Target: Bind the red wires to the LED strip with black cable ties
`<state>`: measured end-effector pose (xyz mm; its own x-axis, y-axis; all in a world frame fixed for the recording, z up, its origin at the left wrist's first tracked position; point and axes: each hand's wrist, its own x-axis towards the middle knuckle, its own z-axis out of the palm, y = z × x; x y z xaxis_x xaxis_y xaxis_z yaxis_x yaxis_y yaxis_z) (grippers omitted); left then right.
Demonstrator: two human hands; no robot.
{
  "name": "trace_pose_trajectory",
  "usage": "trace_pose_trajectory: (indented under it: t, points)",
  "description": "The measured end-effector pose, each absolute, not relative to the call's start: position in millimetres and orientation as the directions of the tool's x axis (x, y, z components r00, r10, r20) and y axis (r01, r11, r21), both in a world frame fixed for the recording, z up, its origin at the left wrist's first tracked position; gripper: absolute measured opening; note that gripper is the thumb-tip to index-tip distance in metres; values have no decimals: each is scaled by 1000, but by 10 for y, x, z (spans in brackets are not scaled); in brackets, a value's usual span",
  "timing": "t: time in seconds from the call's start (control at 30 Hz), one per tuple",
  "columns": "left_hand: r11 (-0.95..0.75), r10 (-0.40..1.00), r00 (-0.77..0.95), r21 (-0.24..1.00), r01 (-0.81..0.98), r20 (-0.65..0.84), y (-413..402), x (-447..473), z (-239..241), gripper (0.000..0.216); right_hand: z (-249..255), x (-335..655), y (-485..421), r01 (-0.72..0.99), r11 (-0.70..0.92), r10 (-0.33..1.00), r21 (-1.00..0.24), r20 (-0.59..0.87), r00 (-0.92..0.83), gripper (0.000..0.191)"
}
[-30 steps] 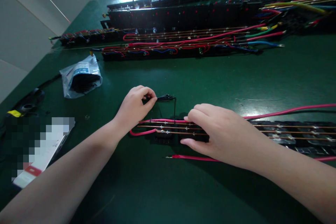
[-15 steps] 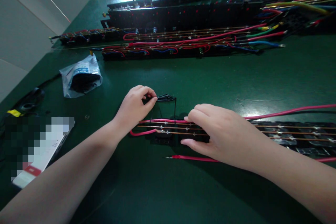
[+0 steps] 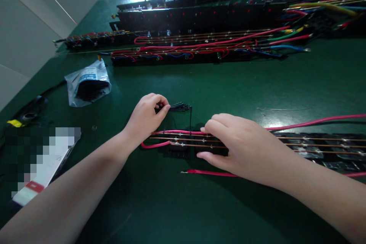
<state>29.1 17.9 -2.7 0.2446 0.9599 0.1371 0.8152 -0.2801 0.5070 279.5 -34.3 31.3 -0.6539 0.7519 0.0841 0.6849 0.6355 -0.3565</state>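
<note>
My left hand (image 3: 148, 112) is closed in a pinch on a bundle of thin black cable ties (image 3: 180, 106), whose ends stick out to the right. Spread across a black strip with copper rods (image 3: 183, 144), my right hand (image 3: 234, 141) grips it, thumb on the near side and fingers on the far side. A red wire (image 3: 178, 132) runs along the strip's far edge and loops round its left end. One cable tie (image 3: 190, 120) stands upright from that edge, between my hands. In front of the strip lies a red cable (image 3: 211, 172) with a bare tip.
On the green table (image 3: 160, 206), a clear plastic bag (image 3: 88, 84) of black pieces stands at left. A white box (image 3: 45, 175), partly blurred out, lies near my left forearm. Several wired black assemblies (image 3: 183, 55) line the back. A thin loose wire (image 3: 283, 109) lies beyond my right hand.
My left hand and the cable ties have shifted very slightly left. My right hand and the strip stay in place.
</note>
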Motion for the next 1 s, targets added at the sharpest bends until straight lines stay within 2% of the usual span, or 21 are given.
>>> trace_pose_trajectory:
  t: [0.13,0.27,0.33,0.37,0.43,0.5,0.6,0.63,0.67,0.73,0.83,1.0]
  points:
    - [-249,968,214,556,793,129,186,287,-23,7,307,2788,-336,682,642,747,-350,87,-659,26]
    - [-142,988,139,767,626,69,216,247,15,11,306,2800,-326,670,648,739,-362,88,-668,24]
    - [-133,991,75,835,534,109,182,262,74,13,303,2805,-324,666,645,739,-376,86,-668,23]
    - [-163,985,44,832,530,166,139,289,112,14,301,2805,-324,664,641,741,-384,84,-666,22]
    - [-300,940,77,701,647,332,0,383,190,11,299,2803,-324,665,625,750,-409,75,-658,22]
    - [-495,848,246,535,685,470,-180,503,240,9,303,2802,-321,665,598,764,-448,67,-642,24]
    - [-756,626,524,287,588,577,-397,636,236,9,325,2812,-306,640,543,790,-545,72,-609,23]
    - [-812,538,589,183,554,603,-431,653,220,7,335,2818,-298,623,524,796,-581,75,-601,22]
    - [-833,492,612,129,538,620,-445,657,203,6,345,2825,-289,605,507,801,-614,76,-594,21]
    - [-830,479,609,100,549,632,-426,636,170,6,361,2834,-272,573,486,806,-660,85,-586,18]
    - [-798,545,585,157,582,601,-358,592,137,5,372,2838,-252,546,470,813,-693,100,-573,17]
    - [-792,570,594,186,582,568,-330,584,108,6,371,2840,-239,530,428,823,-732,73,-563,18]
